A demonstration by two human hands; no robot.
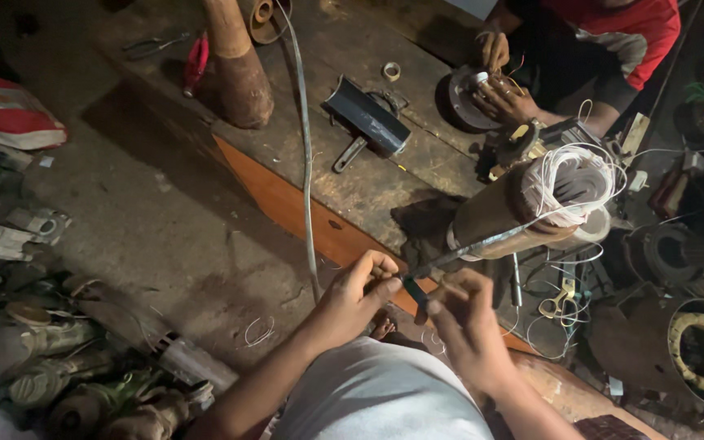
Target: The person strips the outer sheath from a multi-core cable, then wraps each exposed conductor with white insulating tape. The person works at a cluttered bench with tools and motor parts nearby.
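Observation:
My left hand (360, 289) pinches the near end of a thin grey sleeved wire (466, 251) between thumb and fingers. My right hand (462, 314) is closed close beside it, holding a small dark tool (415, 293) against the same wire end. The wire runs up and right to a cylindrical motor stator (523, 208) lying on the workbench, with white windings (568, 183) bunched at its open end. Both hands hover just off the bench's orange front edge (287, 208).
Another person in a red shirt (633, 28) works with both hands on a round part (470, 98) at the far bench side. A dark pipe piece (366, 118), a tall brown cone (238, 69), scissors (560, 301), a long cable (305, 147) and floor scrap (83, 358) surround me.

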